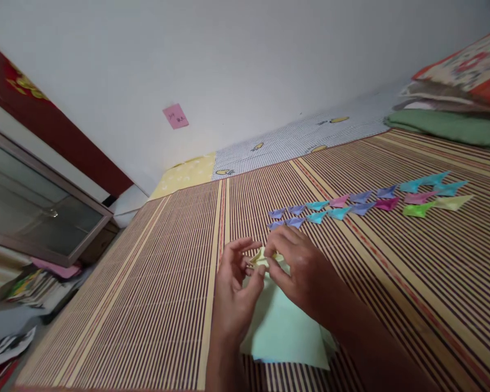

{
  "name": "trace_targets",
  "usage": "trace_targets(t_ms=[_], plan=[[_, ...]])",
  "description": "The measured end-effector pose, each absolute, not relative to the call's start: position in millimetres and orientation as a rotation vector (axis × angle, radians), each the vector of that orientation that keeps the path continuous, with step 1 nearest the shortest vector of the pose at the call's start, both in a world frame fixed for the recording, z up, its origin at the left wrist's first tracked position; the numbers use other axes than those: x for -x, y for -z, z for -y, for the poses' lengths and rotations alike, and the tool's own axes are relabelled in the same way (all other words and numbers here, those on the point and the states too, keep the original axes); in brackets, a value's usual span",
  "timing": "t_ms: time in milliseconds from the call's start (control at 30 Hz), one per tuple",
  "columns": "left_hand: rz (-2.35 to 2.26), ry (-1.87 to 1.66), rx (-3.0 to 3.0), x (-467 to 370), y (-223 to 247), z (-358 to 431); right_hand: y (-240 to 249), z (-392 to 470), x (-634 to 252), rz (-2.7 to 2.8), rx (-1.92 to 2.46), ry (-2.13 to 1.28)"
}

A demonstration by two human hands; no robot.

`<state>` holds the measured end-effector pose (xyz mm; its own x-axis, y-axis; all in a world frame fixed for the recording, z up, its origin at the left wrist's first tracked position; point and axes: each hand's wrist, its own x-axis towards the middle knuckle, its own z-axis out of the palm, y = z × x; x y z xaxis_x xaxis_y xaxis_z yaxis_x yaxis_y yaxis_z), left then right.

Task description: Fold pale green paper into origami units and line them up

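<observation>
Between my two hands is a small yellow folded paper [262, 258], partly hidden by the fingers. My left hand [237, 288] pinches its left side with thumb and fingers. On the right side, my right hand [300, 267] grips the same piece between thumb and fingertips. Just below both hands lies a stack of pale green paper sheets [289, 332], with a bluish edge showing underneath. Beyond my right hand, folded paper pieces in purple, blue, pink, green and yellow stand in two rows, among them a green one [417, 210] and a magenta one [387, 203].
A striped bamboo mat [167, 283] covers the bed. Folded bedding [453, 128] is piled at the far right by the wall. A pink note [175, 116] is stuck on the wall. At left are a glass-fronted cabinet [36, 190] and a stack of books [36, 286].
</observation>
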<state>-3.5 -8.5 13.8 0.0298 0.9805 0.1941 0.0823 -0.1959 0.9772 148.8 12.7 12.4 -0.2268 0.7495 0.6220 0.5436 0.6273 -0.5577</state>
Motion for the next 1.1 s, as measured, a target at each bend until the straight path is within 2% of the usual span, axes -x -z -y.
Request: trace_targets(t_ms=[400, 633, 833, 1100], plan=[[-1.176, -1.277, -1.274, 11, -9, 1, -9, -15, -147, 1.838, 1.000, -0.247], [-1.380, -1.395, -1.171, 32, -5, -8, -24, -11, -163, 1.773, 1.029, -0.430], [-1.383, -1.298, -1.267, 28, -10, -9, -34, -4, -234, 1.740, 1.262, -0.430], [-1.395, -1.294, -1.350, 36, -4, -13, 9, -13, -385, 1.731, 1.667, -0.143]])
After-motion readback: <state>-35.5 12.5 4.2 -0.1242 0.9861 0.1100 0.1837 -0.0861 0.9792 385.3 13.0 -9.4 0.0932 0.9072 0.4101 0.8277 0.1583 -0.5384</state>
